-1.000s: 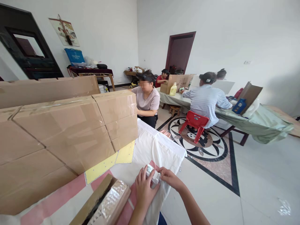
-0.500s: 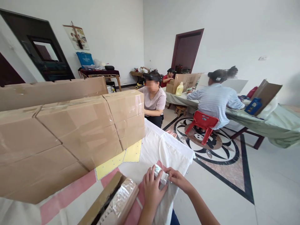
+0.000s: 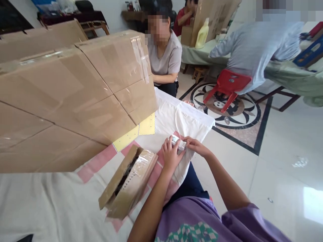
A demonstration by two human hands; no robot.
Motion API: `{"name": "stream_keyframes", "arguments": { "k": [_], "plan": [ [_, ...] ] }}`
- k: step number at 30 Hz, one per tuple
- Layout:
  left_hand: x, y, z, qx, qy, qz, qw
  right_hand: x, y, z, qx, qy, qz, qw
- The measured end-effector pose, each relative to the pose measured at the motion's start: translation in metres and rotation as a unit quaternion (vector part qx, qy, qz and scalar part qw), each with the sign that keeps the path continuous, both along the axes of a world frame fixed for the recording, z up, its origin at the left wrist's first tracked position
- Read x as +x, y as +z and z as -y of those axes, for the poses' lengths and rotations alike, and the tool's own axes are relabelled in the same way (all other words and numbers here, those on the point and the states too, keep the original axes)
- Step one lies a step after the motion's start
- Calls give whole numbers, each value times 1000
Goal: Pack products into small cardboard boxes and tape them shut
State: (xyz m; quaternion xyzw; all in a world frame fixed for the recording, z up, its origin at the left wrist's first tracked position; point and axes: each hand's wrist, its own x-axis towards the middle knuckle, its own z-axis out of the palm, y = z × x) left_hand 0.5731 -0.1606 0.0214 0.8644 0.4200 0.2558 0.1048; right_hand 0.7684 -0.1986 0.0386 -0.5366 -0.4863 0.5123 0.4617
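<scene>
Both my hands hold one small white box (image 3: pixel 178 143) over the table's near corner. My left hand (image 3: pixel 171 155) wraps round its left side with the fingers closed. My right hand (image 3: pixel 196 146) pinches its right end. Below them lies the white cloth (image 3: pixel 176 117) with pink stripes that covers the table. A small open cardboard carton (image 3: pixel 128 179) with taped flaps lies to the left of my left forearm.
Large taped cardboard boxes (image 3: pixel 75 94) fill the table's left and far side. A person in a grey shirt (image 3: pixel 164 57) sits beyond the table. Another person on a red chair (image 3: pixel 228 89) works at a green-covered table (image 3: pixel 285 72). White tiled floor lies to the right.
My view has tipped down and my purple shirt now shows. Both hands stay on the small white box at the same corner of the table.
</scene>
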Motion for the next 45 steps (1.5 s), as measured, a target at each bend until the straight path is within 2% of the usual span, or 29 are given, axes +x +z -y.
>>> {"name": "stream_keyframes", "arguments": {
  "k": [12,17,19,29,33,37,45],
  "plan": [
    [-1,-3,1,14,-8,-11,1000,6,-6,0,28,43,-24,998],
    [-2,-9,5,94,-98,-7,991,6,-7,-1,54,46,18,997],
    [-3,-12,6,106,-112,-7,988,4,-7,-1,57,47,34,997],
    [-5,-11,3,93,-139,23,986,-5,-19,7,78,-19,86,993],
    [-4,-10,4,86,-141,27,986,-10,-26,11,88,-48,104,989],
    [-4,-11,3,79,-137,26,987,-12,-30,11,92,-49,119,987],
    [-3,-12,1,74,-116,49,989,-20,-20,12,97,-54,144,983]
  ]
}}
